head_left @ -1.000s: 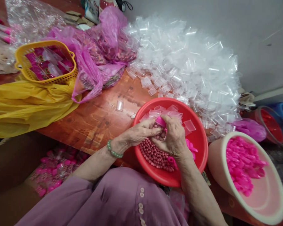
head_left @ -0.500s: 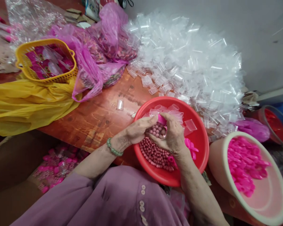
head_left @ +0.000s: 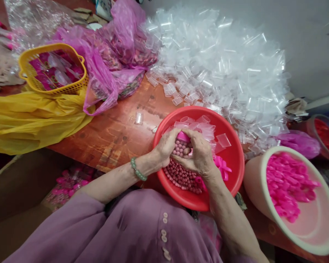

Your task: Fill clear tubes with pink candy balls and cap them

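Note:
Over the red basin [head_left: 239,171], my left hand [head_left: 167,146] and my right hand [head_left: 200,151] meet at the fingertips, both closed on a bright pink plastic cap [head_left: 183,136]. Pale pink beads [head_left: 180,148] show just below the cap, between my palms. They look larger than those in the basin; whether a clear cup wall encloses them, I cannot tell. Darker pink beads [head_left: 181,176] fill the near side of the basin. Clear plastic cups [head_left: 205,128] lie at its far side, and pink plastic pieces [head_left: 222,168] at its right, partly behind my right hand.
A big heap of clear cups [head_left: 222,65] covers the table's back right. One clear cup [head_left: 139,118] lies alone left of the basin. A pale tub [head_left: 259,179] of pink pieces stands right. Purple bags [head_left: 101,73] and a yellow basket [head_left: 68,87] of packets sit left.
My left hand has turned and now curls more upright around the cap's left side. More beads show between my palms. The view has shifted slightly.

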Motion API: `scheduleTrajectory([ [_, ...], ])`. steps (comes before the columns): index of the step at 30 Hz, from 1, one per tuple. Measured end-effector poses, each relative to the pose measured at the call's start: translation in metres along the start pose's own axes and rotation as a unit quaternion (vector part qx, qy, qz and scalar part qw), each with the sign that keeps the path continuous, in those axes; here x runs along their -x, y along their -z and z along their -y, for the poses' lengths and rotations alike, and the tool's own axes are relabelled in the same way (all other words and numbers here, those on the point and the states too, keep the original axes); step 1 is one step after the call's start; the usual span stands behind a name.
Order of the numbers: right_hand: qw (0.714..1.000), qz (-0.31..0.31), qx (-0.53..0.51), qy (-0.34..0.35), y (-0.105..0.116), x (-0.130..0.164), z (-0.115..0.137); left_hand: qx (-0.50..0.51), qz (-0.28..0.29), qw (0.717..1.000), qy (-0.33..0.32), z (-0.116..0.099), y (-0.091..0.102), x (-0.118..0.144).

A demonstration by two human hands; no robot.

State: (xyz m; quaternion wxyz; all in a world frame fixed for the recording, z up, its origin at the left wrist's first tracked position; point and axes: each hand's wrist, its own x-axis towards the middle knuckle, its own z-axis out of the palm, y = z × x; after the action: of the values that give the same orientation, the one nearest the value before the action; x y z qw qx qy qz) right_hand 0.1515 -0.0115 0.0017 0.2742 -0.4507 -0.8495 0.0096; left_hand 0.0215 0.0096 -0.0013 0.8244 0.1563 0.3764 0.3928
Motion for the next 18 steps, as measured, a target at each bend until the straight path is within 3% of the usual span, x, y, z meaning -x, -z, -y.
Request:
scheduleTrajectory([
  [4,1.0,0.006,-0.016,0.005,-0.001,-0.002,0.0,0.004,-0.019,1.0,0.018,0.002,0.0,-0.002],
  [7,0.999,0.019,-0.05,0.009,-0.002,-0.01,0.0,0.027,-0.023,0.999,-0.01,-0.002,0.001,-0.006],
  [11,0.989,0.095,-0.117,-0.001,0.012,-0.018,-0.002,0.015,0.045,0.999,-0.016,-0.02,0.009,0.009],
  [14,0.983,0.088,-0.146,-0.067,0.033,-0.011,-0.011,-0.064,0.048,0.994,-0.081,-0.039,0.026,0.041],
  [16,0.98,0.062,-0.141,-0.13,0.046,0.0,-0.021,-0.109,0.003,0.982,-0.157,-0.049,0.047,0.065],
  [18,0.976,0.05,-0.117,-0.176,0.052,0.012,-0.031,-0.155,-0.052,0.969,-0.185,-0.054,0.076,0.088],
])
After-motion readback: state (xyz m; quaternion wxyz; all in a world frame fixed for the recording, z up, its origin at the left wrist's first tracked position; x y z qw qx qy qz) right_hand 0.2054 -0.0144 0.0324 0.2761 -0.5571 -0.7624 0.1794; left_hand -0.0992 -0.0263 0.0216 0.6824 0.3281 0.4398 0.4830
